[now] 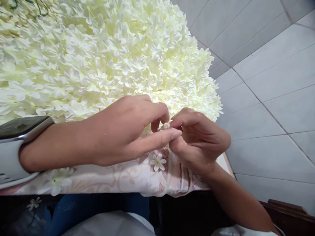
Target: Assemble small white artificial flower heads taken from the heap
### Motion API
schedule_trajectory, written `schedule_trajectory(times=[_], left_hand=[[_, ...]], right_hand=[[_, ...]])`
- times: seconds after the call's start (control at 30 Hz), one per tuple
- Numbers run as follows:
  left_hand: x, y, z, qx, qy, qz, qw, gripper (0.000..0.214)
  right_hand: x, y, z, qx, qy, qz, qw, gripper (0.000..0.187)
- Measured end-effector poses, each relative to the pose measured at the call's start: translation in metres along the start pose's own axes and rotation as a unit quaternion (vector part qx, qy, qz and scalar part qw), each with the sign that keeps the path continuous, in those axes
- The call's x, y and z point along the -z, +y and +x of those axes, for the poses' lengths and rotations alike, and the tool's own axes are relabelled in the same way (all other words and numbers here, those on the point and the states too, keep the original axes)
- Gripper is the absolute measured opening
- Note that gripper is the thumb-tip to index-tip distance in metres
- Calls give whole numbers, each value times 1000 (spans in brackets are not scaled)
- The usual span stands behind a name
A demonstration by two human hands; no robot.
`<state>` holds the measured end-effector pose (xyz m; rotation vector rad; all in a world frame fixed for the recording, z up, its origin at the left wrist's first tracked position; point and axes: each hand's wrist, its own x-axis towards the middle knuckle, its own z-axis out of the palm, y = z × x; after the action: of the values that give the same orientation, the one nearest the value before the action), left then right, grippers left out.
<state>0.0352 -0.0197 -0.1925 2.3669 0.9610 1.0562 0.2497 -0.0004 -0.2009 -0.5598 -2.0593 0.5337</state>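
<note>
My left hand [128, 131] comes in from the left, its index finger curled over and its thumb stretched out below. Between them sits a small white piece [166, 125], too small to name for certain. From the right, my right hand [199, 137] meets it with thumb and index fingertips closed at the same piece, so the fingertips of both hands nearly touch. Just below, a single white artificial flower [157, 162] lies on the patterned tablecloth [103, 180]. White cords [169, 177] run over the table edge beneath my right wrist.
A large heap of cream-white artificial flowers [110, 55] covers most of the table. Another loose flower [56, 182] lies by the front edge, and one [33, 204] is lower down at the left. White wall tiles [265, 108] stand on the right. Dark green wires [42, 9] show at top left.
</note>
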Motion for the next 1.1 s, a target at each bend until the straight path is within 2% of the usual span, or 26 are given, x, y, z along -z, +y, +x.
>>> schedule_trajectory(times=[0.37,0.63,1.1], left_hand=[[2,0,1,-7,-5,-46,999,22],[4,3,3,27,-6,5,1000,27],[5,4,1,15,-20,-44,999,17]], right_hand=[[1,-8,1,2,7,-31,999,19],[1,-9,2,-7,8,-32,999,17],[1,-8,0,-37,7,16,999,15]])
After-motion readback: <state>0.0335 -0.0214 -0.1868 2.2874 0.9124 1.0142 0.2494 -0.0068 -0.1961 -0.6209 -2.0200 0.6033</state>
